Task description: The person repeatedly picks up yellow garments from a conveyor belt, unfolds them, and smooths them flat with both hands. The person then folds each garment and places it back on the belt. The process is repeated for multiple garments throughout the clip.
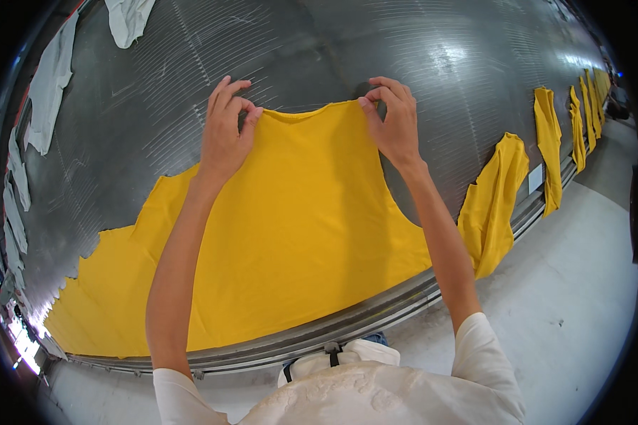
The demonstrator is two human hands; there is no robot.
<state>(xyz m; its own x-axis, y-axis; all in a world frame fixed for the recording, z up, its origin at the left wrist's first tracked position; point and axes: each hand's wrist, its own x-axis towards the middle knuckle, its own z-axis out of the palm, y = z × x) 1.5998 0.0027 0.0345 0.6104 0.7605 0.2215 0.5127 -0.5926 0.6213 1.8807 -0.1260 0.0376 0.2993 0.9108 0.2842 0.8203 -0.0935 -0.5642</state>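
A yellow cut fabric panel (298, 205), shaped like a sleeveless shirt front, lies spread on the dark table (312, 49) before me. Its curved neckline faces away from me, and its lower edge runs along the near rail. My left hand (227, 134) pinches the top left corner beside the neckline between thumb and fingers. At the opposite corner, my right hand (393, 124) grips the fabric the same way. The edge between both hands looks stretched fairly straight. Left of this panel, more yellow panels (113, 283) overlap in a stepped row, partly hidden under my left forearm.
To the right, a folded yellow piece (496, 198) hangs near the table edge, with several narrower yellow pieces beyond it. Grey-white fabric pieces (53, 81) lie along the far left edge. A metal rail (376, 309) borders the near side; pale floor (553, 283) shows below.
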